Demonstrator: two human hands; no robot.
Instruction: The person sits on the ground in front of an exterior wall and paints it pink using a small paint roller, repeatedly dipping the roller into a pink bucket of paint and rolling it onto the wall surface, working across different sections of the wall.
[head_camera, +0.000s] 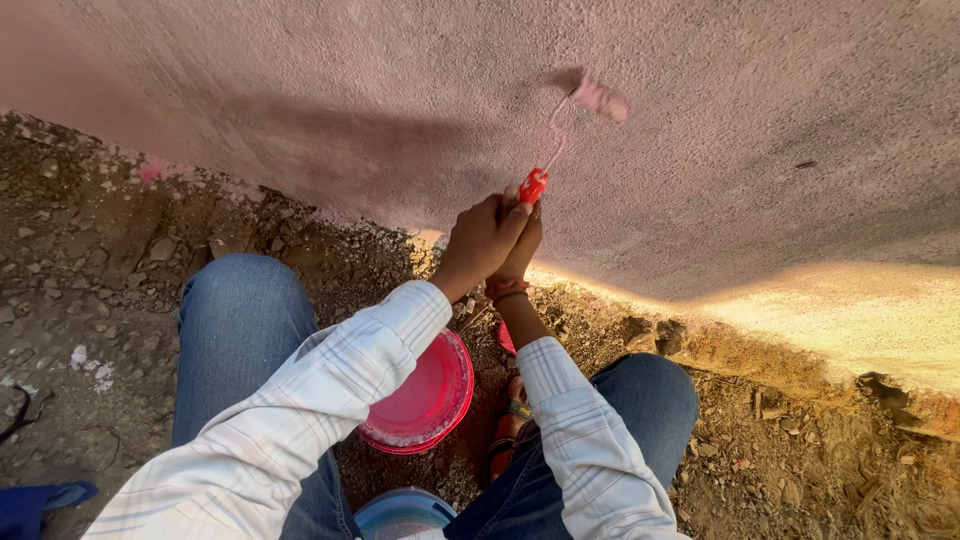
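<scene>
Gripping the small pink-covered paint roller (600, 97) by its red handle, left hand (483, 238) and right hand (522, 245) are wrapped tight together. Long axis points up-right onto the pink textured wall (300, 90); a red plastic bucket (425, 395) sits below.

Wall (300, 80): ahead of us, roller (601, 97) against it.
Hands: our left hand (480, 240) and right hand (520, 245) together on the roller's handle.
Bucket (425, 395): between our knees, on the ground (800, 450).
</scene>
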